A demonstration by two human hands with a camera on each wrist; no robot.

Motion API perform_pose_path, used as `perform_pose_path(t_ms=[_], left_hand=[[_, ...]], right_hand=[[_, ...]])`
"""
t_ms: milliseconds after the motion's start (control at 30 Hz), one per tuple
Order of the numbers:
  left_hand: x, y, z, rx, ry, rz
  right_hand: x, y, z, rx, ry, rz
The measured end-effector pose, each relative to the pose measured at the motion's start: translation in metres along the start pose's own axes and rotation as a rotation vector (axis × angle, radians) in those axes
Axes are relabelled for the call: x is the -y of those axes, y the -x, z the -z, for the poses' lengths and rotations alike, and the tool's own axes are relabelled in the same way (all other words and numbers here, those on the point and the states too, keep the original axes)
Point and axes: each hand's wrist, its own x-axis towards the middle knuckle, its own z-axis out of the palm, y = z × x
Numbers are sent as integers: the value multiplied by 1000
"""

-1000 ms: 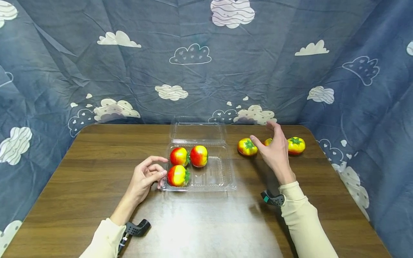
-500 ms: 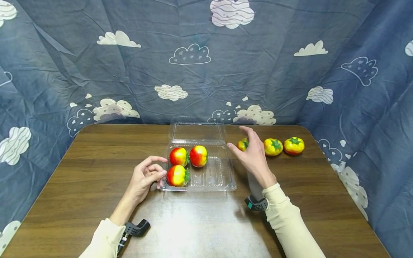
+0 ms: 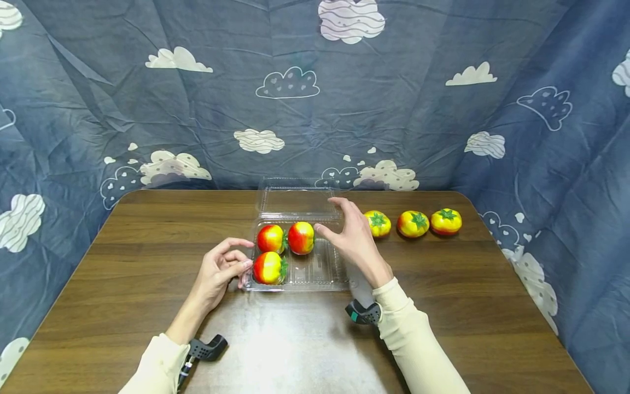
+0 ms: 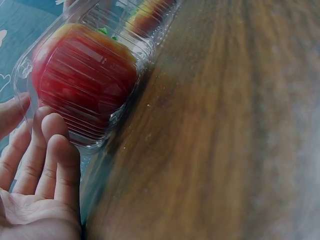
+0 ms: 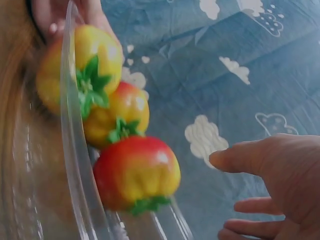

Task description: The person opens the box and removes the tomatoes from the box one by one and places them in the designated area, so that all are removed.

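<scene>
Resting on the wooden table [image 3: 147,257], the clear clamshell box [image 3: 325,273] holds three tomatoes [image 3: 301,237]. The right hand [image 3: 353,241] hovers over its right half, fingers spread, grasping nothing. The left hand [image 3: 219,271] touches the box's left edge with relaxed fingers.

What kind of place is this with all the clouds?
Probably a small indoor recording booth, not a kitchen. A blue cloud-print cloth hangs round a wooden table, which bears only a clear plastic box and toy-like tomatoes.
</scene>
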Motion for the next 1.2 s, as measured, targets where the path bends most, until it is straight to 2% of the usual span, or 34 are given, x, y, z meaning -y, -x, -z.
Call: perform_pose_path(t_ms=[167, 400, 633, 833, 1200], left_hand=[[0, 0, 0, 1, -2, 2], [2, 0, 0, 0, -2, 9], [2, 0, 1, -3, -6, 9], [1, 0, 1, -1, -4, 5], [1, 0, 1, -1, -11, 6]], right_hand=[[8, 3, -12, 53, -9, 16], [6, 7, -24, 108, -27, 40], [6, 7, -28, 131, -70, 43], [6, 7, -31, 183, -43, 33], [3, 8, -34, 224, -21, 21]])
